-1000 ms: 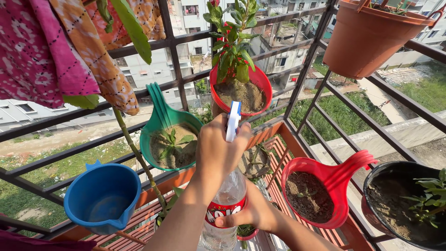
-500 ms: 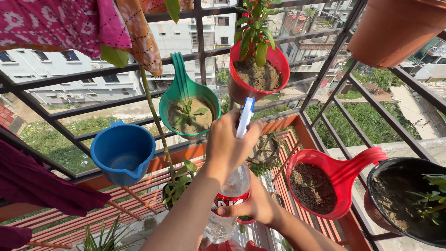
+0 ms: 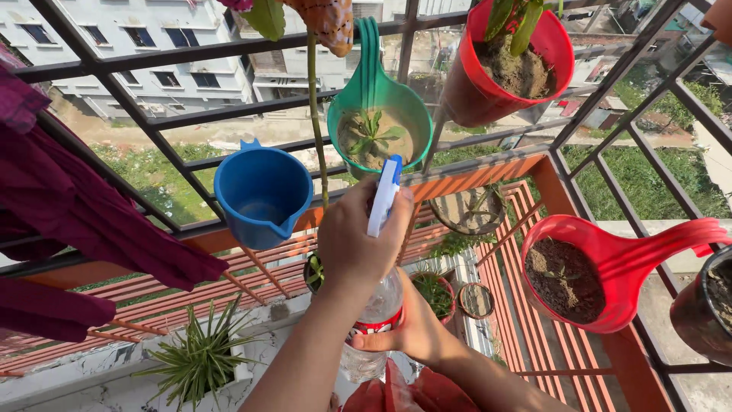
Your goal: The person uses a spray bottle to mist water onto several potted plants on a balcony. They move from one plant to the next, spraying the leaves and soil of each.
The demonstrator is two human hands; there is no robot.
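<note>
My left hand (image 3: 352, 246) is wrapped around the white and blue spray head (image 3: 383, 195) of a clear plastic bottle (image 3: 375, 317) with a red label. My right hand (image 3: 418, 337) grips the bottle's body from below right. The bottle stands upright in front of me, its nozzle just under a green hanging pot (image 3: 341, 120) that holds soil and a small leafy plant (image 3: 371, 137). A blue hanging pot (image 3: 259, 200) sits to the left of the sprayer.
A dark metal balcony grille (image 3: 152, 122) carries the pots. A red pot (image 3: 467, 93) with a plant hangs top right, another red pot (image 3: 618, 263) of soil at right, a dark pot (image 3: 698, 324) at the far right. Maroon cloth (image 3: 84, 229) hangs left; a spiky plant (image 3: 202, 355) stands lower left.
The view has tilted down and to the left, so the pots sit higher and further right. Both hands keep the same grip on the bottle, and the nozzle now lies below the green pot.
</note>
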